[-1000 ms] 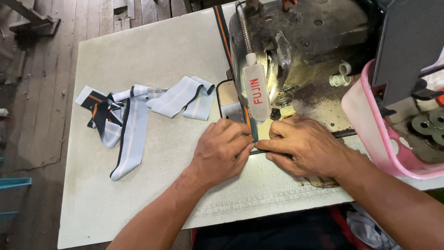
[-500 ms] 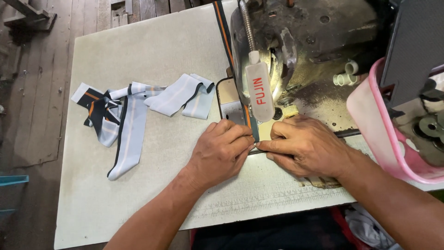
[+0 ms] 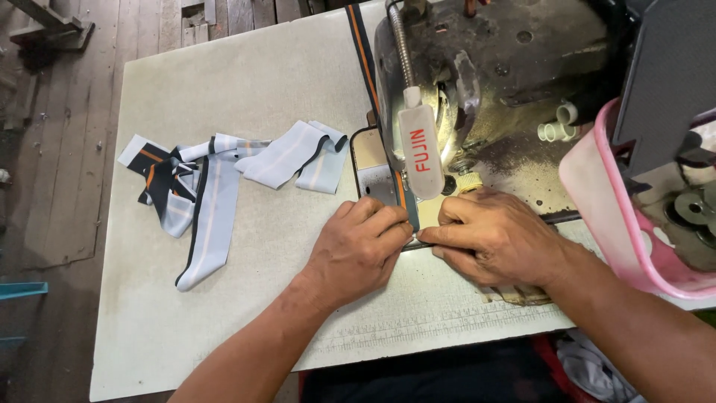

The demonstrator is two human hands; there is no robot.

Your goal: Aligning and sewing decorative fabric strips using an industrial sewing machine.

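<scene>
From the head view, my left hand lay flat-knuckled on the table, fingertips pinching the near end of the dark striped strip to keep it straight on the metal plate. My right hand pressed in from the other side, thumb and forefinger nipping the same end, so both hands met just below the sewing machine head. The strip ran up under the machine and off the far edge. A pile of pale blue striped bands sat well to my left, out of the way. A pink tub stood at my right.
</scene>
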